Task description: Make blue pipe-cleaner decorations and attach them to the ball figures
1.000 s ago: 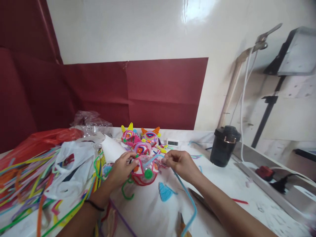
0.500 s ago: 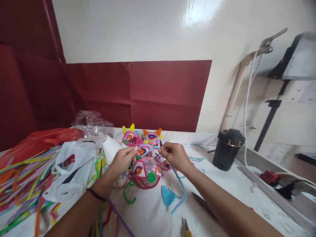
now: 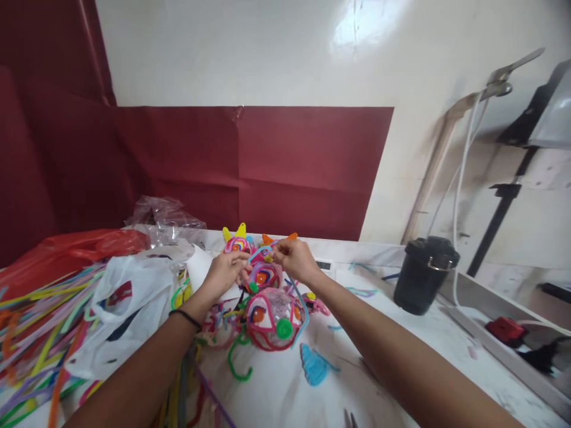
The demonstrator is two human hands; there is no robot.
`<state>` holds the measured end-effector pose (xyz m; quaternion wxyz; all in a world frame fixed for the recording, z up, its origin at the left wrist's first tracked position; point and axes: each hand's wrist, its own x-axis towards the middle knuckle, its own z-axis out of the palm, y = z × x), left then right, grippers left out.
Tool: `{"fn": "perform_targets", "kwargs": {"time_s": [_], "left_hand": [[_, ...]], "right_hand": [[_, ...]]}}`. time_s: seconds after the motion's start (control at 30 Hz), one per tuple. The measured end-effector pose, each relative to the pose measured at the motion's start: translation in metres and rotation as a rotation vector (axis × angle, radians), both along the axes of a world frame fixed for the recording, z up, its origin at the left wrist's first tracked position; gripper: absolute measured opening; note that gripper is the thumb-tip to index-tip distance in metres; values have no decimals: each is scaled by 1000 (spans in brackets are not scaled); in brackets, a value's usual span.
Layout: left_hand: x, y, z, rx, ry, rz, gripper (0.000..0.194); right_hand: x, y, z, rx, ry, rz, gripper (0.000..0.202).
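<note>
A light-blue pipe cleaner (image 3: 306, 315) runs between my two hands and hangs down from the right one in a curve. My left hand (image 3: 226, 272) pinches its left end. The fingers of my right hand (image 3: 292, 258) are closed on it a little farther along. Just below my hands sits a pink, round decorated ball (image 3: 271, 321) with orange eyes and a green nose. Similar decorated balls stand behind it, partly hidden by my hands. A blue fan-shaped piece (image 3: 316, 364) lies on the white table to the right of the front ball.
Many coloured pipe cleaners (image 3: 40, 333) and a white plastic bag (image 3: 129, 297) lie at left, with a red bag (image 3: 93, 246) behind. A black lidded cup (image 3: 423, 276) and a power strip (image 3: 526, 362) are at right. Scissor tips (image 3: 351, 419) show at the bottom.
Both hands have moved slightly up and left relative to the balls, with the blue pipe cleaner still held. Its hanging part now passes beside the front ball. The view has shifted.
</note>
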<state>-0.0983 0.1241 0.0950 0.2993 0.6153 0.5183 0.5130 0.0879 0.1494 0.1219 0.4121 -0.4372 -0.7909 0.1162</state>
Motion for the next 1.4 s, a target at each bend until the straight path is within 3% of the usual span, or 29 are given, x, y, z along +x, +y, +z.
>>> {"fn": "perform_targets", "kwargs": {"time_s": [0.23, 0.73, 1.4], "left_hand": [[-6, 31, -16, 51, -10, 117, 4], [-4, 54, -47, 45, 90, 285, 12], [-1, 57, -61, 57, 123, 307, 18]], "right_hand": [[-22, 29, 12, 45, -108, -26, 14], [-39, 48, 5, 56, -245, -56, 12], [-32, 49, -1, 25, -261, -61, 13]]}}
